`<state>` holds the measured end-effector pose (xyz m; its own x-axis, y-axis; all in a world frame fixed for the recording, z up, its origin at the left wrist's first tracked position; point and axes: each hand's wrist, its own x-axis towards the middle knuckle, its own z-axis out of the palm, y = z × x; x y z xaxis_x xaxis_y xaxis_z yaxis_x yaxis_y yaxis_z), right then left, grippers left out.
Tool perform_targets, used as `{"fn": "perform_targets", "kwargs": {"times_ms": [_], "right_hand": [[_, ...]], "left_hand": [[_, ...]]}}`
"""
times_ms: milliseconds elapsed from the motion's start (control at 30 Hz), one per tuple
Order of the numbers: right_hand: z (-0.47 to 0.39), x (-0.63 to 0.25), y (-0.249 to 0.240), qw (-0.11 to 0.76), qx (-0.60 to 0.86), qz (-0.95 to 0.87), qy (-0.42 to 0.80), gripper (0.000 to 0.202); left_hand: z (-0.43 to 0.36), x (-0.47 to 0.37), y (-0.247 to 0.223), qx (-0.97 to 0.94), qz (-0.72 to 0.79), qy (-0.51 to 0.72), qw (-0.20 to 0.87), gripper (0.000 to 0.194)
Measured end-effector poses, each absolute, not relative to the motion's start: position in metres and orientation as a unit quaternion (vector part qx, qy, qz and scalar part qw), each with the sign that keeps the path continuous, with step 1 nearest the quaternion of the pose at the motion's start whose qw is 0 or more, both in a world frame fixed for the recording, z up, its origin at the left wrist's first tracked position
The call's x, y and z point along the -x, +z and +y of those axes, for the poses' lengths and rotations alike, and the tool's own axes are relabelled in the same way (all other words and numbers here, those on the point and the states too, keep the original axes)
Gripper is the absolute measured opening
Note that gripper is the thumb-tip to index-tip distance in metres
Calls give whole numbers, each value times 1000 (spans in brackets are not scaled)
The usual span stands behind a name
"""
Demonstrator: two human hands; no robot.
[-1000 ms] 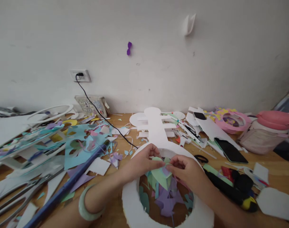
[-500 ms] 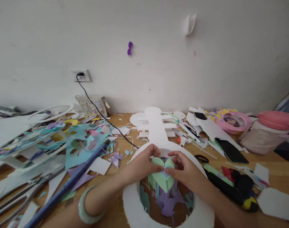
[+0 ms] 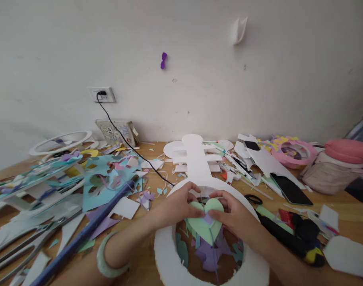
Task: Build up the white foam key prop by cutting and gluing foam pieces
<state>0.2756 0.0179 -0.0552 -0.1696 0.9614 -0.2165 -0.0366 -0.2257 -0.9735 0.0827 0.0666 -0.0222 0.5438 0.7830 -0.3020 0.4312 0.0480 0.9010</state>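
Observation:
A light green paper heart (image 3: 204, 231) is pinched between my left hand (image 3: 181, 203) and my right hand (image 3: 229, 211), one on each side. Both thumbs press at its middle, over a small pale purple piece (image 3: 209, 219). A thin bluish strand (image 3: 216, 262) hangs down the heart and past its tip. Below my hands lies a white board cutout (image 3: 169, 258) with a round opening and a long neck. Purple paper scraps (image 3: 207, 254) show through the opening. My fingers behind the heart are partly hidden.
Large scissors (image 3: 35, 238) and a blue rod (image 3: 88, 230) lie at left beside a cut blue sheet (image 3: 93, 186). At right are a phone (image 3: 290, 188), a black tool with a yellow end (image 3: 288, 238), a pink ring (image 3: 300, 155) and a pink-topped bag (image 3: 324, 171). A black cord (image 3: 118, 131) crosses behind.
The heart's two lobes, folded up before, now lie flatter and face me. Both hands stay on it. At the far left, a large white sheet has gone from view, uncovering more of a white ring.

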Motion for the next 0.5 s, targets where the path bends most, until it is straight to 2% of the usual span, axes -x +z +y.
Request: {"fn": "perform_targets", "kwargs": {"times_ms": [500], "right_hand": [[15, -276, -49, 390, 493, -476, 615, 44]], "left_hand": [[67, -83, -26, -677, 424, 139, 585, 44]]}}
